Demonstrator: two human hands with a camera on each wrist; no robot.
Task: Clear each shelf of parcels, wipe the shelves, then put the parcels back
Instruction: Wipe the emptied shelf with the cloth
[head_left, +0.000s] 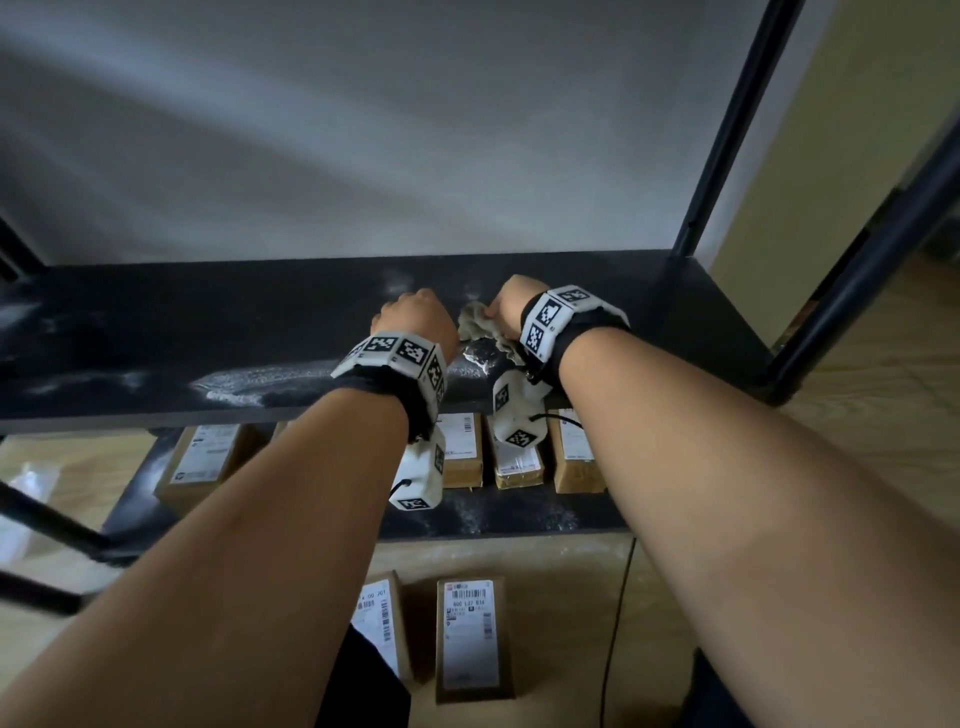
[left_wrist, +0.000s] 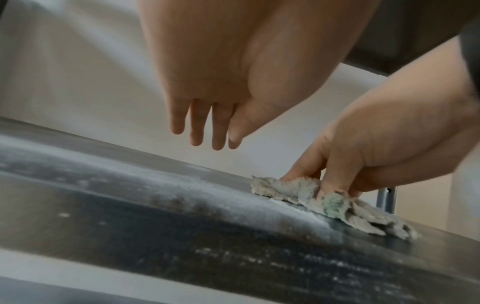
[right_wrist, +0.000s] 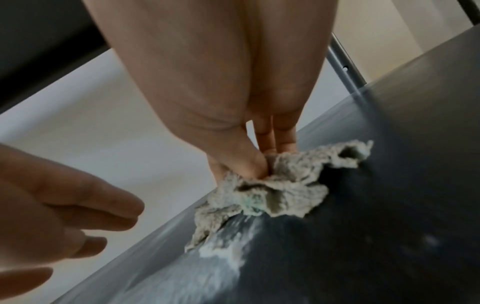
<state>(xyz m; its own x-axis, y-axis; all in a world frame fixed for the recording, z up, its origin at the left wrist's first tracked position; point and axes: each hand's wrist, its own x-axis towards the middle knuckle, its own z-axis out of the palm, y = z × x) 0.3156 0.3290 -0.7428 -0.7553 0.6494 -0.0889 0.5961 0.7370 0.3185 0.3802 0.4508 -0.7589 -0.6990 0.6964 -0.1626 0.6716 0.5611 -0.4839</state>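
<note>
A black shelf board lies bare of parcels and is streaked with white dust. My right hand pinches a crumpled grey rag against the board right of its middle. In the right wrist view its thumb and fingers dig into the rag, with a smear of dust just in front. My left hand hovers a little left of the rag. Its fingers hang straight above the shelf and hold nothing, apart from the rag.
Several brown parcels with white labels stand on the lower shelf. Two more parcels lie on the floor beside a thin black cable. A black upright post rises at the shelf's right end. A pale wall is behind.
</note>
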